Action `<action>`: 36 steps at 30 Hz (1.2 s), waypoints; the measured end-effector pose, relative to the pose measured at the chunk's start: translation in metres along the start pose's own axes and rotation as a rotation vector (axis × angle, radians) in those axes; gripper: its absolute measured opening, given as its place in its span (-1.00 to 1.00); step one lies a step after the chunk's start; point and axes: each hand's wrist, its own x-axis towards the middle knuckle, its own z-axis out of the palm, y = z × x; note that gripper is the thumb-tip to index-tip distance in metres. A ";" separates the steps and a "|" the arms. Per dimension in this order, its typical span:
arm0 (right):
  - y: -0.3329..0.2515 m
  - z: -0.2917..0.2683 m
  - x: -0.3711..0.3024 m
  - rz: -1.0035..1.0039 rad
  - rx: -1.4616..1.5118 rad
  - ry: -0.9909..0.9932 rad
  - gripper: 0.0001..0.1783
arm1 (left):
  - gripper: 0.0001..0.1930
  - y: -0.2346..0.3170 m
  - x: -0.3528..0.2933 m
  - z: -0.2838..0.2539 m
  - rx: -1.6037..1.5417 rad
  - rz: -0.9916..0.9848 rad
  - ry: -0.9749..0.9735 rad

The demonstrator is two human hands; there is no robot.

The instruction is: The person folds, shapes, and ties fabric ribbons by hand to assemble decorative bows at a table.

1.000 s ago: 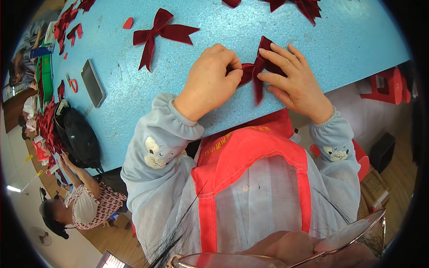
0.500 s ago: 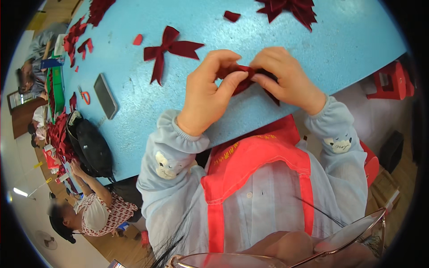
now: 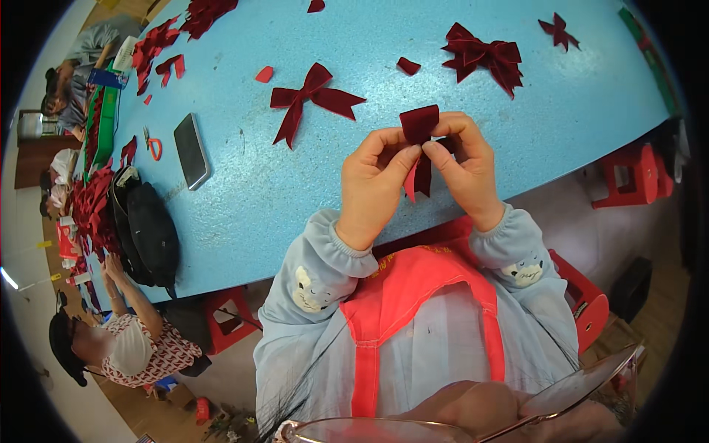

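Note:
Between my two hands a dark red velvet ribbon (image 3: 419, 124) is pinched at its middle, over the table's near edge. A wide loop of it stands up above my fingers, and its tails hang below my thumbs. My left hand (image 3: 377, 181) closes on it from the left, thumb against fingertips. From the other side my right hand (image 3: 467, 166) grips the same spot, thumb tip beside the left one. Beyond my left hand lies a finished-looking velvet bow (image 3: 314, 96). Farther right is a pile of bows (image 3: 484, 59). Small ribbon scraps (image 3: 408, 66) lie between them.
On the blue table (image 3: 251, 221), to the left, are a phone (image 3: 192, 151), orange-handled scissors (image 3: 153, 145) and a black bag (image 3: 144, 232). Red ribbon heaps (image 3: 92, 207) and a green crate (image 3: 103, 129) line the far left, where other people sit. Red stools (image 3: 631, 177) stand at right.
The ribbon has been turned so a loop now stands upright above my fingers with tails below. Both hands have drawn closer together, and the view has shifted to show more of the far table.

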 end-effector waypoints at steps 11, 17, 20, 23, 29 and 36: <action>-0.001 0.008 -0.001 0.000 0.183 0.105 -0.70 | -0.85 0.001 -0.003 -0.002 0.092 0.078 0.018; 0.004 0.002 0.004 -0.084 0.069 0.064 -0.71 | -0.82 -0.002 0.001 -0.003 0.133 0.091 -0.024; -0.008 -0.001 0.004 -0.022 0.016 -0.006 -0.77 | -0.86 -0.002 0.001 -0.001 0.098 0.052 0.011; -0.004 -0.004 0.007 -0.050 -0.044 -0.015 -0.80 | -0.76 0.000 0.002 -0.004 0.121 0.039 0.004; -0.006 0.006 -0.002 0.153 0.164 0.120 -0.82 | -0.50 0.011 -0.011 0.007 0.728 0.526 0.027; -0.003 0.010 -0.008 0.191 0.496 0.098 -0.76 | -0.85 -0.005 -0.010 -0.002 0.577 0.573 0.138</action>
